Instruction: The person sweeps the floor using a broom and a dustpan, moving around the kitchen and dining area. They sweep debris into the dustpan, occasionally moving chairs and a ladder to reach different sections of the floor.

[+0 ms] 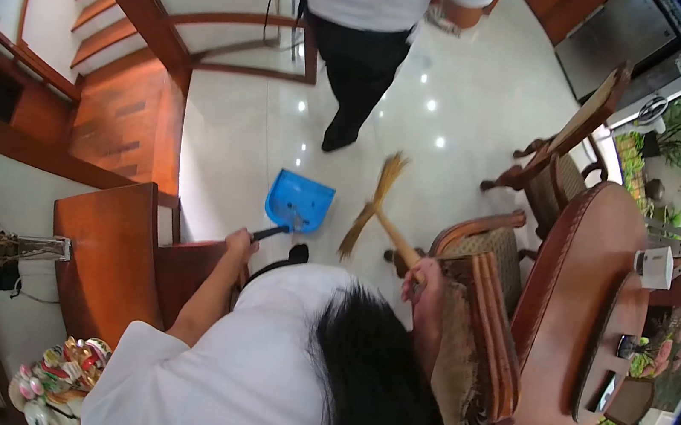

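Observation:
My left hand (240, 245) is closed around the dark handle of a blue dustpan (320, 201). The dustpan rests on the tiled floor, and some small bits seem to lie inside it, too blurred to name. In my right hand (427, 282) is the wooden handle of a broom (396, 235), with my fingers wrapped round it. Its straw bristles spread in a wide head on the floor, to the right of the dustpan and apart from it.
Another person (353, 51) in dark trousers stands ahead. A carved wooden chair (469, 350) is close by my right arm, beside an oval table (553, 326). At left are a wooden cabinet (106, 259) and stairs (106, 31). A second chair (565, 169) stands farther right.

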`<state>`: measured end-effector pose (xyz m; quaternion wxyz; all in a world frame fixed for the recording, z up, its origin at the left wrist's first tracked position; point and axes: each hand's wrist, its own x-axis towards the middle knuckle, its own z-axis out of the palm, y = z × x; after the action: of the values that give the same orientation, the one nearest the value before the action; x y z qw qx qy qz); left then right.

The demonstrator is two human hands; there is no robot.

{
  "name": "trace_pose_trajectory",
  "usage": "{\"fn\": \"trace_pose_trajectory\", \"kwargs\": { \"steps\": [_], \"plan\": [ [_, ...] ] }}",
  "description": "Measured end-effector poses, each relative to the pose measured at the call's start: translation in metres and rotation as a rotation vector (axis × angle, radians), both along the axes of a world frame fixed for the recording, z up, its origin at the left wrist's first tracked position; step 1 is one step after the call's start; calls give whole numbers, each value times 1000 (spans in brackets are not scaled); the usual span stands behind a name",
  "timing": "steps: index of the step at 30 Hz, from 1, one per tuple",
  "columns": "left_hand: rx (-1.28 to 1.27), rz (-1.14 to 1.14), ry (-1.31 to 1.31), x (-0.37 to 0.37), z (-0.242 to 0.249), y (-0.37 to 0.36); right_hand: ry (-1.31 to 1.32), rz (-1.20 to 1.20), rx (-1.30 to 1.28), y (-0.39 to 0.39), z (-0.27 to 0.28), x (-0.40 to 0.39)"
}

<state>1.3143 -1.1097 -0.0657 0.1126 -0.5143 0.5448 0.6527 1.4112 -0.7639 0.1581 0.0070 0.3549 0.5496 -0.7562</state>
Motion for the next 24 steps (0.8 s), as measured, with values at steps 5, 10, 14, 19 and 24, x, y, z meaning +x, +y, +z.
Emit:
{"fn": "trace_pose_trajectory", "kwargs": {
  "steps": [5, 10, 14, 19, 24],
  "plan": [
    [-33, -26, -110, 0, -36, -32, -18, -184, -174, 3, 4, -16],
    [-106, -7, -191, 5, -29, -34, -64, -117, -31, 4, -7, -55],
    [-107, -8, -277, -2, -57, -54, -255, 86, 81, 15, -63, -107],
    [-257, -123, -181, -18, -53, -60, -506, 239, 148, 16, -178, -159],
    [-274, -304, -136, -31, -77, -68, -818, 444, 199, 18, -271, -187]
  ]
}}
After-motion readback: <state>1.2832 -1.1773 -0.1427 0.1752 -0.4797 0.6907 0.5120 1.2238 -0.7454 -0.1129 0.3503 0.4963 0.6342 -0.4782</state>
